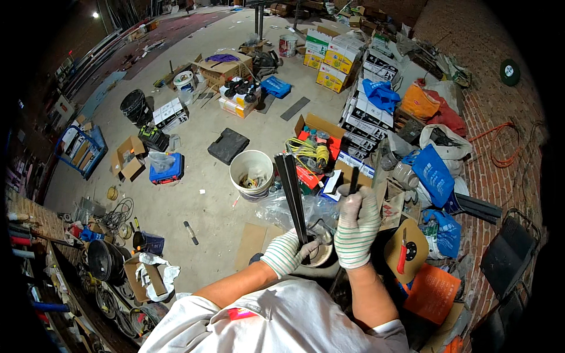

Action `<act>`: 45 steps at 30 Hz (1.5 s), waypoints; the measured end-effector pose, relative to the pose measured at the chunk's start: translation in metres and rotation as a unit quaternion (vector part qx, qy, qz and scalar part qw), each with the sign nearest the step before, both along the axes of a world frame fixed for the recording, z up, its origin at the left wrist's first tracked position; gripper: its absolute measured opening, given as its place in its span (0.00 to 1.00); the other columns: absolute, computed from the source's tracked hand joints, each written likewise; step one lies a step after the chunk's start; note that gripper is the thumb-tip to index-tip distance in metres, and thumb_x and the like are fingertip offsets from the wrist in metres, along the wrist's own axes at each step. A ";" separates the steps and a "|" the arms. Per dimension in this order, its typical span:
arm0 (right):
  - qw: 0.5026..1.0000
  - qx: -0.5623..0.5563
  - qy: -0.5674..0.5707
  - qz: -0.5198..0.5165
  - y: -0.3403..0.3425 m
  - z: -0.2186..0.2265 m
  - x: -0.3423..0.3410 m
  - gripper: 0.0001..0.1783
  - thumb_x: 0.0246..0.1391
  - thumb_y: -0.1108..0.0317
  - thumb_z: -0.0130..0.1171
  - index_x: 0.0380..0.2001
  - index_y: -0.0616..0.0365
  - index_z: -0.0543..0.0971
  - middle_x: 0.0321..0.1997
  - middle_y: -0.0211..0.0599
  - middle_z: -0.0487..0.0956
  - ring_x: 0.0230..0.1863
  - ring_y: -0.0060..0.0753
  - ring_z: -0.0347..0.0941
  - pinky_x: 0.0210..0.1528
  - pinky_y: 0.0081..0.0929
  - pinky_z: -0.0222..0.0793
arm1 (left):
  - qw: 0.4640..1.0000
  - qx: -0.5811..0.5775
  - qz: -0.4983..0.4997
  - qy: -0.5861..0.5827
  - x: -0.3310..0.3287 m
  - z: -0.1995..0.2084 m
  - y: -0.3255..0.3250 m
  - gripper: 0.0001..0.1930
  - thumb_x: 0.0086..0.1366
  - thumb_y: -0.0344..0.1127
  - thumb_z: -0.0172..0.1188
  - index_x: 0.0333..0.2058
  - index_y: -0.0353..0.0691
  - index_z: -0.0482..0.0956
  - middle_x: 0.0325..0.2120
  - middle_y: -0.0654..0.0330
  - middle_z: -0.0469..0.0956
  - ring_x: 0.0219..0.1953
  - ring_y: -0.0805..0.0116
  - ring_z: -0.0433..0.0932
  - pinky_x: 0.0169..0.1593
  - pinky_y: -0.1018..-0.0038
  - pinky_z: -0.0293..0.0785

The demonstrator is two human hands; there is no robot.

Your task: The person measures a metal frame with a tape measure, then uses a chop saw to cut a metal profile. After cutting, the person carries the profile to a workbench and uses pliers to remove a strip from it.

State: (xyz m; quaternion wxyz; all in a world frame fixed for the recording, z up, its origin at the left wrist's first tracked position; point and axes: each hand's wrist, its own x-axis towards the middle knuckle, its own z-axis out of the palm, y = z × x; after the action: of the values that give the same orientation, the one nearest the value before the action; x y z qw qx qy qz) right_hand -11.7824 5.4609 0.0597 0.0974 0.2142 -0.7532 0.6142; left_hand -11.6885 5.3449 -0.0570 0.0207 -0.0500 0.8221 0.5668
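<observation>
My left hand (287,253), in a white work glove with green stripes, is closed round the lower end of a bundle of long thin black bars (291,197). The bars stand up and lean slightly away from me. To its right, my gloved right hand (358,226) is closed round a single dark bar (354,178), whose tip shows above the fist. A dark length continues below that hand. Between the hands, partly hidden, is a round container (321,255). Clear plastic sheeting (276,207) lies just beyond the bars.
A white bucket (236,167) stands ahead, beside a black tool case (228,146). An open box (318,125) holds yellow cord (318,154). Stacked cartons (360,129) line the right, near a brick wall (488,117). A red-handled knife (402,257) lies at my right.
</observation>
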 end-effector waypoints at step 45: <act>0.984 0.160 -0.078 -0.001 0.042 -0.022 -0.026 0.17 0.66 0.56 0.57 0.38 0.63 0.76 0.29 0.41 0.77 0.32 0.31 0.71 0.40 0.34 0.70 | 0.963 0.244 0.006 -0.117 -0.004 0.022 -0.023 0.18 0.74 0.47 0.56 0.48 0.37 0.81 0.32 0.67 0.79 0.35 0.77 0.74 0.40 0.74 0.75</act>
State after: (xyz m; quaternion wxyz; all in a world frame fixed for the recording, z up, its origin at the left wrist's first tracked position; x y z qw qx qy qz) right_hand -11.8085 5.5025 0.0381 0.0032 0.1777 -0.8470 0.5009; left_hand -11.6922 5.3216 -0.0352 0.1244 -0.1144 0.6502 0.7407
